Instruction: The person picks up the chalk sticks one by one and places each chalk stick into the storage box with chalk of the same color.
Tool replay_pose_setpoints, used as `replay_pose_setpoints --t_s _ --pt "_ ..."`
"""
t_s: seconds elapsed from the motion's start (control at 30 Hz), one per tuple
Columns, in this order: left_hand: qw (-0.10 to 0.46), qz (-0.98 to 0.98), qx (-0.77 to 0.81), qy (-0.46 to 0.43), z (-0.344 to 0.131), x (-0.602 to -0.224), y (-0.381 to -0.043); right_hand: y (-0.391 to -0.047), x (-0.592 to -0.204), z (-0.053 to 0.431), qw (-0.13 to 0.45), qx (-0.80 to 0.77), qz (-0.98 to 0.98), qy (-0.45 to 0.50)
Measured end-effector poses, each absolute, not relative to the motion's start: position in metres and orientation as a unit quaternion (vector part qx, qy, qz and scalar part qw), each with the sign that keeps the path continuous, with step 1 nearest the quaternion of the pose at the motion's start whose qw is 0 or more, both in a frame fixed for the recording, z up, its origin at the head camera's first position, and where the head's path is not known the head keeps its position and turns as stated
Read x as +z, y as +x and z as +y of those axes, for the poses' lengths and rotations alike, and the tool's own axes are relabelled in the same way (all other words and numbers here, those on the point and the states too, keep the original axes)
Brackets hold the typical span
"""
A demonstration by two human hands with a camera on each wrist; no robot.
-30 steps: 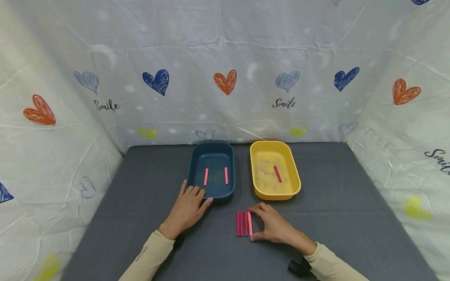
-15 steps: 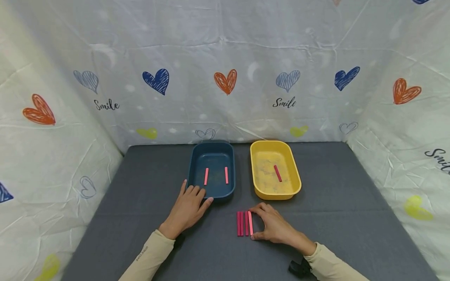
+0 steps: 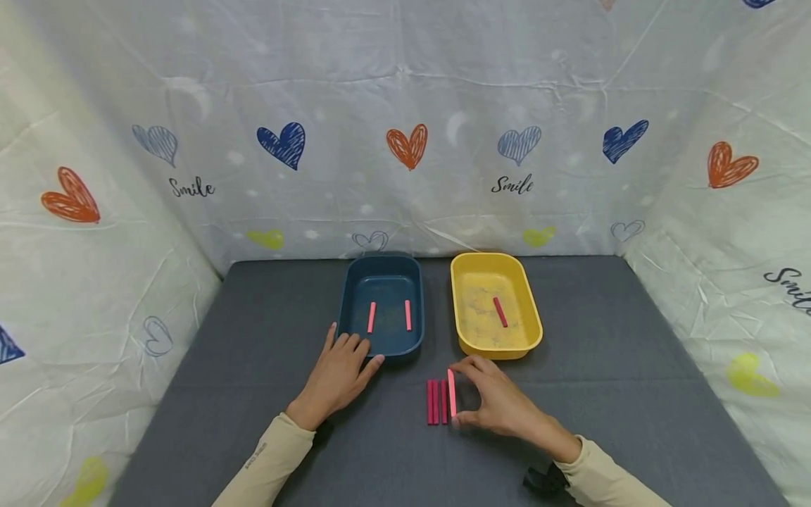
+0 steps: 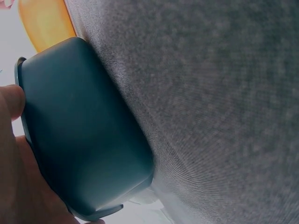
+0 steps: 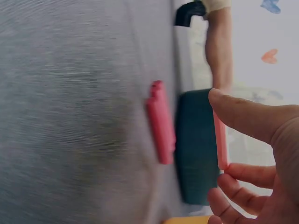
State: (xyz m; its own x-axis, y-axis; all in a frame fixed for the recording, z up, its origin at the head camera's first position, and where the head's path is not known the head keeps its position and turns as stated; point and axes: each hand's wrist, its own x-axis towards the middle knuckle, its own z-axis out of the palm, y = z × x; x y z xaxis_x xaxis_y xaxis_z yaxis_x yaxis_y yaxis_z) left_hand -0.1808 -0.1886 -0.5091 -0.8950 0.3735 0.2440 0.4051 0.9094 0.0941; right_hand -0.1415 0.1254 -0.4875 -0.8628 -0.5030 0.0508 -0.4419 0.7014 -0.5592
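Between thumb and index finger, my right hand (image 3: pixel 503 403) pinches a light pink stick (image 3: pixel 452 393) by its two ends. The right wrist view shows this pink stick (image 5: pixel 221 144) raised above the table. Just left of it, several dark pink sticks (image 3: pixel 436 403) lie side by side on the cloth. My left hand (image 3: pixel 338 377) rests on the near left corner of a blue tray (image 3: pixel 388 285), fingers over the rim and thumb along it. Inside that tray lie two light pink sticks (image 3: pixel 408 315). A yellow tray (image 3: pixel 475 296) holds one dark pink stick (image 3: pixel 500 312).
A dark grey cloth (image 3: pixel 608 394) covers the table. Behind it hangs a white curtain (image 3: pixel 342 190) printed with hearts, which also closes off both sides. The two trays stand next to each other at the back, a narrow gap between them.
My right hand has lifted the light pink stick off the cloth, away from the dark pink row. The left hand stays on the blue tray.
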Motion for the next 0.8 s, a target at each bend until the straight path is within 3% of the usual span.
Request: replay_pose_setpoints --t_s 0.43,0.8 --pt "0.104 -0.973 -0.071 -0.196 -0.188 -0.508 -0.183 -0.157 -0.444 0.129 -0.008 -0.304 0.921 -0.243" --pt "0.108 -0.972 -0.073 -0.195 -0.189 -0.508 -0.180 -0.172 -0.421 0.118 -0.009 -0.343 0.906 -0.248"
